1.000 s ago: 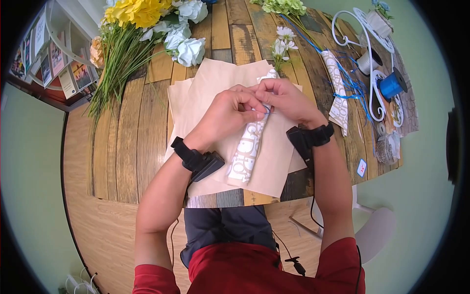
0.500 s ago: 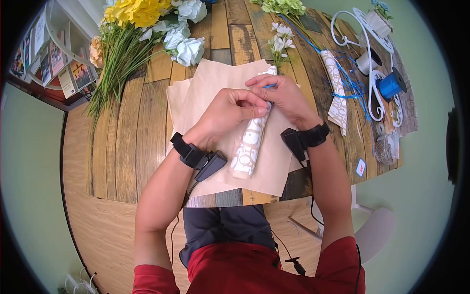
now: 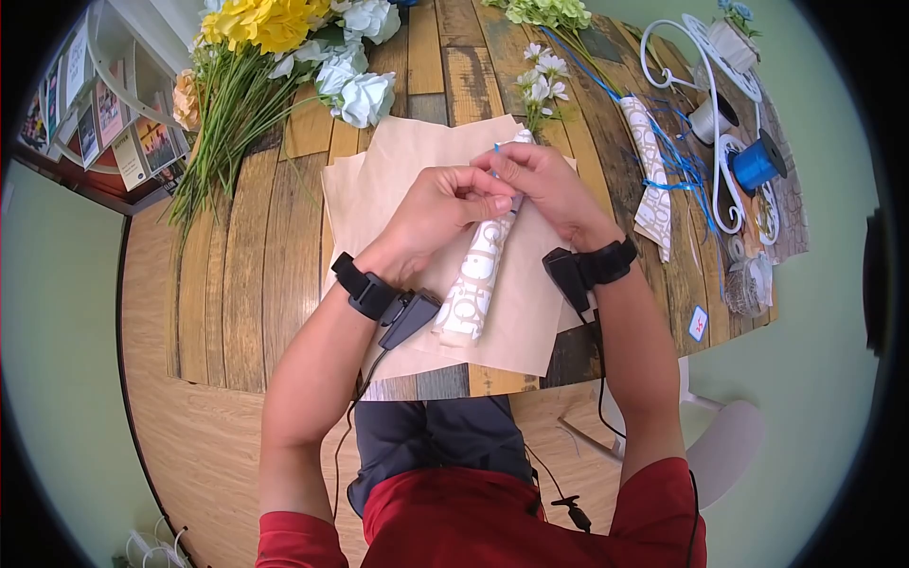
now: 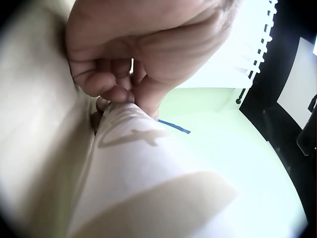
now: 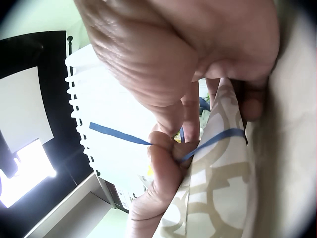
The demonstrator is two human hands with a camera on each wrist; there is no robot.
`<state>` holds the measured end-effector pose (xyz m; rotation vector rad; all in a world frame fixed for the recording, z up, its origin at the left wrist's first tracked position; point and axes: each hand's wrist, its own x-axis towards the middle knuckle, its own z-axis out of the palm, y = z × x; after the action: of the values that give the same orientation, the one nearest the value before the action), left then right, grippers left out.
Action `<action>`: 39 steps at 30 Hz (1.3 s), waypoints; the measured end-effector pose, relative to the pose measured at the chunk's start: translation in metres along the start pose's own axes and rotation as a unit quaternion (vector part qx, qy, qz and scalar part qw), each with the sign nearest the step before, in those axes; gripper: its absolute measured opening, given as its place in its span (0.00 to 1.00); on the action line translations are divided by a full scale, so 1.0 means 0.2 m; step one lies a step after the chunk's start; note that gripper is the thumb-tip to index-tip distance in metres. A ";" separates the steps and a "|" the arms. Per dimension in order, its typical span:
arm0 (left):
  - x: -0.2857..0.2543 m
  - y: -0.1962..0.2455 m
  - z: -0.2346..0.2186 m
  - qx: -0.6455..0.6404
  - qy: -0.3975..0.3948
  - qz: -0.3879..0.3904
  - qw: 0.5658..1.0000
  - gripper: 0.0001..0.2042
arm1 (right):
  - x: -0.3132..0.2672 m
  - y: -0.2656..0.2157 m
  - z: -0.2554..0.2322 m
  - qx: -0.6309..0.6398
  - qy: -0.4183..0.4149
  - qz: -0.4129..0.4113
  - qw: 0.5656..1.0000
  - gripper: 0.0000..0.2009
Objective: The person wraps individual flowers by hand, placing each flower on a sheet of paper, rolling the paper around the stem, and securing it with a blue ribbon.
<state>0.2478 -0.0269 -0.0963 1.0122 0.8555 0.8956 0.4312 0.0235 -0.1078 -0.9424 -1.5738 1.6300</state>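
A narrow roll of white-and-tan patterned wrapping paper (image 3: 476, 279) lies slanted over brown paper sheets (image 3: 398, 170), with white flowers (image 3: 544, 78) showing past its far end. Blue ribbon (image 5: 223, 137) loops around the roll in the right wrist view. My left hand (image 3: 437, 210) pinches the ribbon against the roll between thumb and finger. Just beyond it my right hand (image 3: 549, 186) has thumb and index finger together on the ribbon, a short blue end rising above them. In the left wrist view, curled fingers (image 4: 99, 82) partly hide the ribbon's crossing.
Yellow flowers (image 3: 260, 24) and pale blue flowers (image 3: 365, 95) with long green stems lie at the back left. To the right are another wrapped roll (image 3: 653, 180) tied in blue, a blue ribbon spool (image 3: 756, 168), a white spool (image 3: 712, 121) and a white metal stand (image 3: 653, 57).
My right hand has shifted slightly up and left, and a blue ribbon end now shows above its fingers. The wrapped roll and flowers have swayed a little; my left hand stays near the same spot.
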 end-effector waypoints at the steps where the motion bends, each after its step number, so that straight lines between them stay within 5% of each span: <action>1: 0.00 0.00 0.00 0.000 0.000 0.000 1.000 0.06 | 0.00 -0.01 0.02 0.003 0.012 -0.017 1.000 0.12; 9: 0.00 0.01 -0.04 -0.053 0.098 0.045 0.993 0.12 | 0.01 0.03 -0.04 0.071 -0.070 -0.004 0.995 0.10; 11: -0.01 0.02 -0.03 -0.041 0.114 0.064 0.991 0.15 | -0.01 0.02 -0.01 -0.038 -0.041 -0.068 0.996 0.12; 16: -0.01 0.02 -0.02 -0.021 0.153 0.111 0.982 0.23 | -0.03 -0.02 0.02 -0.075 -0.041 -0.032 0.996 0.15; 24: 0.00 0.00 -0.05 0.013 0.128 0.083 0.988 0.07 | -0.03 -0.02 0.01 -0.092 -0.054 -0.062 0.992 0.12; 37: -0.02 0.02 -0.07 0.075 0.103 0.078 0.989 0.05 | -0.03 -0.03 0.00 -0.113 -0.097 -0.053 0.987 0.08; 39: -0.02 0.01 -0.09 0.161 0.095 0.107 0.977 0.05 | -0.03 -0.02 0.00 -0.108 -0.099 -0.051 0.988 0.08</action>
<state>0.2305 -0.0238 -0.0987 1.3331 1.0925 1.0706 0.4340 0.0191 -0.1044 -0.8117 -1.9328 1.5421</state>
